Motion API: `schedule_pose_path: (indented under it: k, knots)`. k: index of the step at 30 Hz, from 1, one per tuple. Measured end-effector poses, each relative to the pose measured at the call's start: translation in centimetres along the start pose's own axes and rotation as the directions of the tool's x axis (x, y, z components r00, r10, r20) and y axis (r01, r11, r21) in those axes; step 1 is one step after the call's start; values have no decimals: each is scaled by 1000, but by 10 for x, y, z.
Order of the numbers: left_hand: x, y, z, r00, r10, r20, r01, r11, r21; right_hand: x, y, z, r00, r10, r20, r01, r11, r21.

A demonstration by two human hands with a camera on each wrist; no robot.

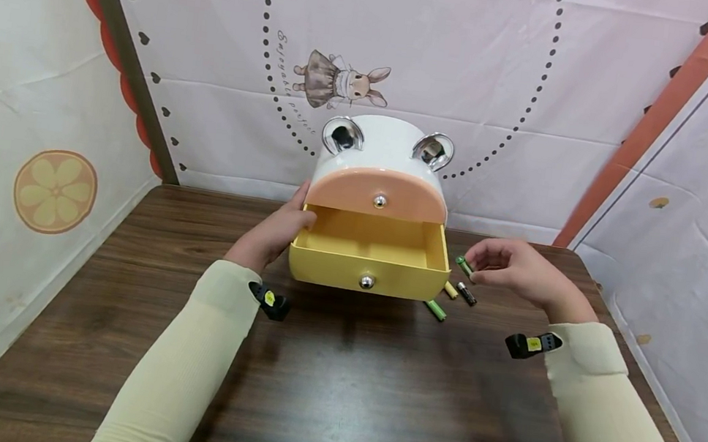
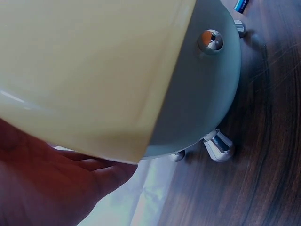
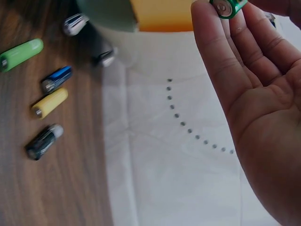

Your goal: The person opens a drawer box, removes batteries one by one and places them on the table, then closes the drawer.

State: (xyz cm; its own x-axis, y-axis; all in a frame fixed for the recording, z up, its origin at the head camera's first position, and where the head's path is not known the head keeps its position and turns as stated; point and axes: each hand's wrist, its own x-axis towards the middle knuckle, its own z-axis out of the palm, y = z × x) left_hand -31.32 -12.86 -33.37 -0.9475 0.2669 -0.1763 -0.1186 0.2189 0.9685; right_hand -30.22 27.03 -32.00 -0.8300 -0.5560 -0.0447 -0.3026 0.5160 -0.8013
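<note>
In the head view my right hand (image 1: 514,270) pinches a small green battery (image 1: 464,266) between thumb and fingertips, over the table right of a small drawer cabinet (image 1: 373,142). The right wrist view shows one flat end of this battery (image 3: 226,7) at the fingertips. The cabinet's yellow drawer (image 1: 335,270) is pulled out, and its inside looks bare. Against the cabinet's left side rests my left hand (image 1: 273,233), its thumb at the drawer's rear left edge. Seen from the left wrist, the fingers (image 2: 103,176) lie extended along the yellow drawer's side.
Beside the cabinet lie a green battery (image 1: 435,310), a yellow battery (image 1: 451,290), a black battery (image 1: 467,294) and a blue battery (image 3: 56,79). A grey-green lower drawer (image 2: 202,89) and silver feet (image 2: 218,147) sit below. Cloth walls (image 1: 480,59) enclose the wooden table (image 1: 332,395).
</note>
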Motion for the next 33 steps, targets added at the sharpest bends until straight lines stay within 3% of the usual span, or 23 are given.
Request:
schedule_pose_path:
  k: [5,16,23,33]
  knots:
    - [0,0,0,1000,-1,0,1,1000,-10,-2,15,5,1000,23,-7,-23,999,32]
    - [-1,2,0,1000,-11,-9,11,1000,-17,-2,36,16,992,115,-49,-116,993,-4]
    - [0,1,0,1000,-10,-5,10,1000,-14,0,49,22,988,152,-27,-152,988,20]
    - [0,1,0,1000,-6,-5,6,1000,-15,5,61,34,980,187,-70,-193,977,-93]
